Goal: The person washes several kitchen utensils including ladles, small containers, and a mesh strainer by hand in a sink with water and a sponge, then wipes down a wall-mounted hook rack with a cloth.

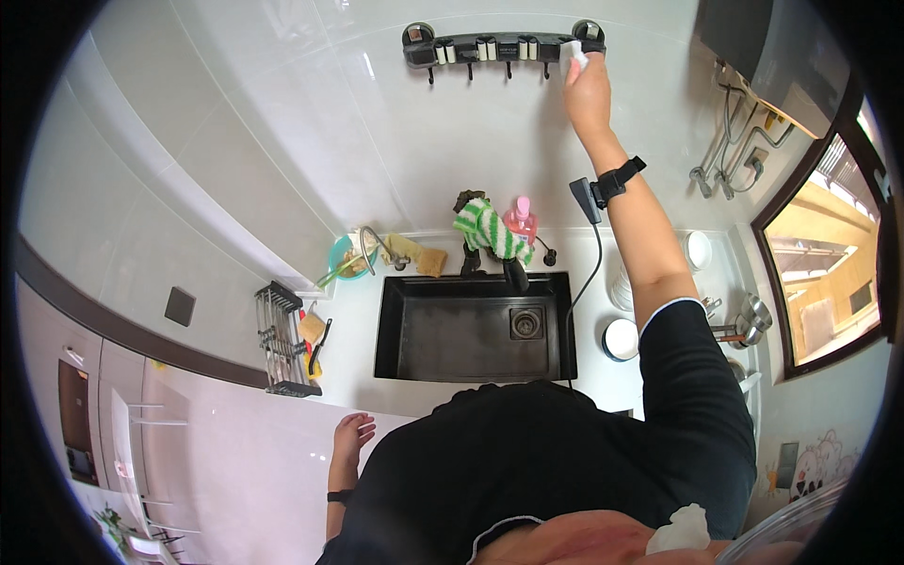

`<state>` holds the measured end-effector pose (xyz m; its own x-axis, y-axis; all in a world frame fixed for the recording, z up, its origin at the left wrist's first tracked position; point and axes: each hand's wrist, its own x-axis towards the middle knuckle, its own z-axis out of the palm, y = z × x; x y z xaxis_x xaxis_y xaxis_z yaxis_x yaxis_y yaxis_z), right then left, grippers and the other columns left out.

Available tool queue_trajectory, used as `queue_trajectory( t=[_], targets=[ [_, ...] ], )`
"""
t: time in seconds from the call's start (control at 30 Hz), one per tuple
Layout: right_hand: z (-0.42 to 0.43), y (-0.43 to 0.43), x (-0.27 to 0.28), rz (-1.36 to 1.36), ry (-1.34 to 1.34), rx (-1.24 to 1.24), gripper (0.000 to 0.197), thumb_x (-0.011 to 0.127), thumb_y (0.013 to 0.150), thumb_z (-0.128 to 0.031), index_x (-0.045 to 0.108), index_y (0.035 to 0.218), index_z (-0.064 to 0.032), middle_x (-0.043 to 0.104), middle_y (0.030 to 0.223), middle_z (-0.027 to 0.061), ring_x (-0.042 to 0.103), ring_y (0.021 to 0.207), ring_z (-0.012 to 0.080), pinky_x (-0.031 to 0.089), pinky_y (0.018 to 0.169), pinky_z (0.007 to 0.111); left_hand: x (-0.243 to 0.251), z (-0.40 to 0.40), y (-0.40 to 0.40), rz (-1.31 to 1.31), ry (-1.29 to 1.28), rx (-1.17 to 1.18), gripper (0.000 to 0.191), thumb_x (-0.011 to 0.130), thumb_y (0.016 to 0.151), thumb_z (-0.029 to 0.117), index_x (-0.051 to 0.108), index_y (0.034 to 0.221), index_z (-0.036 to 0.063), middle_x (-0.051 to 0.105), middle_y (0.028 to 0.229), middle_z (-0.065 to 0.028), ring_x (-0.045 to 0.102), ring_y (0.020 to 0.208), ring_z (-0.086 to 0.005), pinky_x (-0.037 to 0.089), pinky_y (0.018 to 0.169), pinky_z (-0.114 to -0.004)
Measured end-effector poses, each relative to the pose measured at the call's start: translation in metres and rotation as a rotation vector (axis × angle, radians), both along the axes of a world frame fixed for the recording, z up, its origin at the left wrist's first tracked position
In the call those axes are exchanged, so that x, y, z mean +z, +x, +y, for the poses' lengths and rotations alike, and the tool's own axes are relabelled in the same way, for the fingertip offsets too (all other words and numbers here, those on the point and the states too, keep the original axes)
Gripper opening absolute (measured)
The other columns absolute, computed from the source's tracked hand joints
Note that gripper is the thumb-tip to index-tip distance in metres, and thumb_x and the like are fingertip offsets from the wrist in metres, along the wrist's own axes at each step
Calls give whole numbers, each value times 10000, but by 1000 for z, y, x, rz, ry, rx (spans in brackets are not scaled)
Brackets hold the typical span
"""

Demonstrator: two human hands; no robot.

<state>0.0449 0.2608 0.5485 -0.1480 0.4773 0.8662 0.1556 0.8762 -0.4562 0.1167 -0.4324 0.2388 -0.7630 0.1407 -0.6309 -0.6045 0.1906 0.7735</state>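
My right hand (589,92) is raised to the wall, its fingers around a folded white tissue or cloth (571,58). The white piece is pressed at the right end of a black wall-mounted rack (507,51), which has several hooks and pale slots. Part of that end is hidden behind my hand. Low at my side, my left hand (353,432) hangs with fingers loosely apart and nothing in it. It is nearest to the counter's front edge. Below the rack, a green-and-white striped cloth (487,226) drapes over the black faucet (517,274).
A black sink (466,339) is set in the white counter. Behind it stand a pink soap bottle (521,224), a sponge (431,262) and a turquoise bowl (342,251). White bowls (621,339) and small pans (750,318) sit right; a metal rack (279,339) left. A cable (599,261) hangs from my right wrist.
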Motion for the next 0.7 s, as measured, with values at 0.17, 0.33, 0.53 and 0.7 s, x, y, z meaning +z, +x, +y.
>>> queue_trajectory(
  t=[0.17,0.33,0.53,0.7],
  targets=[
    [9,-11,20,24,132,-42,220,524,963,-172,477,1116,-21,566,1024,269,593,853,475,501,721,526,-4,-8,1,-39,-27,0,228,510,922,128,574,1104,6,675,1013,-130,664,887,-225,560,777,-331],
    [-17,-16,-45,-139,-55,-71,237,537,945,-149,467,1159,-75,514,1061,261,594,847,488,511,661,548,-4,-3,-3,-19,27,15,236,515,922,129,570,1113,3,670,1030,-135,661,910,-230,557,794,-332],
    [-12,22,-245,-637,-1035,230,389,603,927,-236,513,1243,-29,603,1138,199,666,902,358,613,584,513,-30,-15,3,-54,55,0,257,518,945,164,568,1139,4,666,1065,-141,659,946,-251,552,808,-347],
    [3,62,-290,-861,-1433,589,426,486,999,-364,542,1229,-10,646,1074,148,693,849,300,616,620,450,-54,-32,-5,-107,7,-31,261,516,962,199,577,1147,26,666,1082,-134,655,962,-252,543,822,-354]
  ],
)
